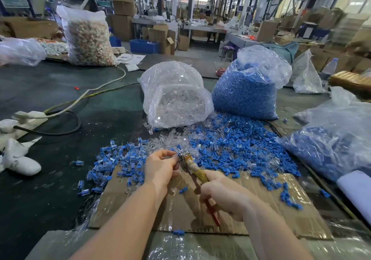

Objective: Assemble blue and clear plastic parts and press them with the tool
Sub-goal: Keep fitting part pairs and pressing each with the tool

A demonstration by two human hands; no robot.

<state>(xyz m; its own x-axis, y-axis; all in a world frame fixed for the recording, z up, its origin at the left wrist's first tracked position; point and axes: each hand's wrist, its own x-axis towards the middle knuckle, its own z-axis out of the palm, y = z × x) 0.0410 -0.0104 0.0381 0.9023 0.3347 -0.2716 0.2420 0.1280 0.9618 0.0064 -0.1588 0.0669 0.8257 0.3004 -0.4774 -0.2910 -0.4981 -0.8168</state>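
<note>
Gripping the pliers (197, 176) (tape-wrapped handles), the right hand (222, 193) meets the left hand (160, 167), pinching a small part at their tip.

Blue parts (241, 149); clear parts (166, 143); red-handled tool (200, 177); brown cardboard (261, 209); dark green table (50, 91).

Head-worn camera looks forward and down, close over the table (60, 91).

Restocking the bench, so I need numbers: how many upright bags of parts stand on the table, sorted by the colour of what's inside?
Bag of clear parts: 1
Bag of blue parts: 1
Bag of pale orange-and-white parts: 1
Total: 3 upright bags. A fourth bag holding blue parts lies slumped at the right edge, not counted.
</note>
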